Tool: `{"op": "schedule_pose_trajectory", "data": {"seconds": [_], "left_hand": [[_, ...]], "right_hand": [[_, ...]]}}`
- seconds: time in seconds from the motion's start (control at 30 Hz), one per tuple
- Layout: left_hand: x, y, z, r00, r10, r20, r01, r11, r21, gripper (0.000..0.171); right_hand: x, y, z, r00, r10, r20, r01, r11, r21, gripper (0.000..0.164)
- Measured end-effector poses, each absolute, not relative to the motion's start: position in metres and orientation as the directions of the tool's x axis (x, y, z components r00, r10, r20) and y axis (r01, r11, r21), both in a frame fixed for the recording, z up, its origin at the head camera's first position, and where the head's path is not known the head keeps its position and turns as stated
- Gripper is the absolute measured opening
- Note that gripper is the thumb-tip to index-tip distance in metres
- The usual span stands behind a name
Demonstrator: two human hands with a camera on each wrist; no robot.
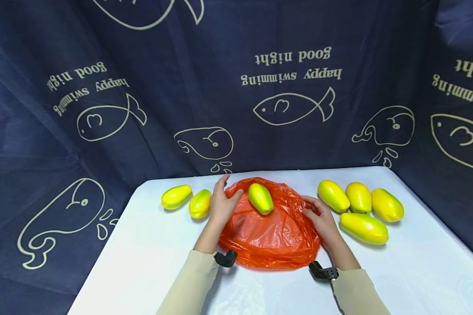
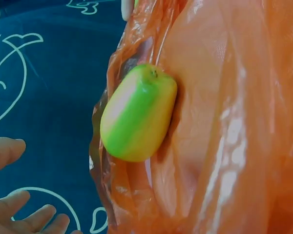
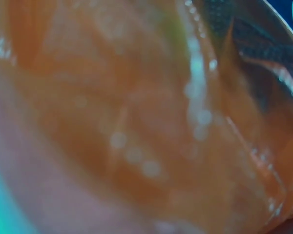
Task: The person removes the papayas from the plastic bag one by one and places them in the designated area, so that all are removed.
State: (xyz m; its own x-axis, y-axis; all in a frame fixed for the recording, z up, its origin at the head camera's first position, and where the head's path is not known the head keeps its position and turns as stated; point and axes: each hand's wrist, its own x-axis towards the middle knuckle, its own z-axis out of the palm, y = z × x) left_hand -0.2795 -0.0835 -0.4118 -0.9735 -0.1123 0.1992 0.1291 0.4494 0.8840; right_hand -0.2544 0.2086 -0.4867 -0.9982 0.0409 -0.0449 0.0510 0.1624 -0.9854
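A red plastic bag (image 1: 276,236) lies spread on the table with its mouth facing up. One yellow-green papaya (image 1: 261,199) is inside the bag's mouth, toward its far side; in the left wrist view the papaya (image 2: 139,114) shows a broad green stripe. My left hand (image 1: 222,203) is beside the bag's left rim, fingers spread and nothing between them. In the left wrist view, the fingers (image 2: 36,217) appear apart from the papaya. At the right rim my right hand (image 1: 322,218) pinches the bag's edge between thumb and fingers. Blurred red plastic fills most of the right wrist view.
Two papayas (image 1: 176,197) lie left of the bag, one close behind my left hand. Several more papayas (image 1: 358,197) are grouped at the right, beyond my right hand. A dark blue printed curtain (image 1: 220,87) hangs behind the white table (image 1: 142,262).
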Motion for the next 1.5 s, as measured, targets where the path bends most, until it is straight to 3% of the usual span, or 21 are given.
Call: {"op": "schedule_pose_trajectory", "data": {"seconds": [0.9, 1.5], "left_hand": [[-0.295, -0.057, -0.435, -0.993, -0.104, 0.056, 0.018, 0.336, 0.942, 0.071], [-0.294, -0.035, -0.448, -0.999, 0.021, 0.034, 0.039, 0.318, 0.947, 0.082]], "right_hand": [[-0.259, 0.207, -0.491, -0.999, 0.048, -0.026, 0.034, 0.163, -0.986, 0.046], [-0.255, 0.208, -0.489, -0.998, 0.043, -0.041, 0.048, 0.153, -0.987, 0.046]]}}
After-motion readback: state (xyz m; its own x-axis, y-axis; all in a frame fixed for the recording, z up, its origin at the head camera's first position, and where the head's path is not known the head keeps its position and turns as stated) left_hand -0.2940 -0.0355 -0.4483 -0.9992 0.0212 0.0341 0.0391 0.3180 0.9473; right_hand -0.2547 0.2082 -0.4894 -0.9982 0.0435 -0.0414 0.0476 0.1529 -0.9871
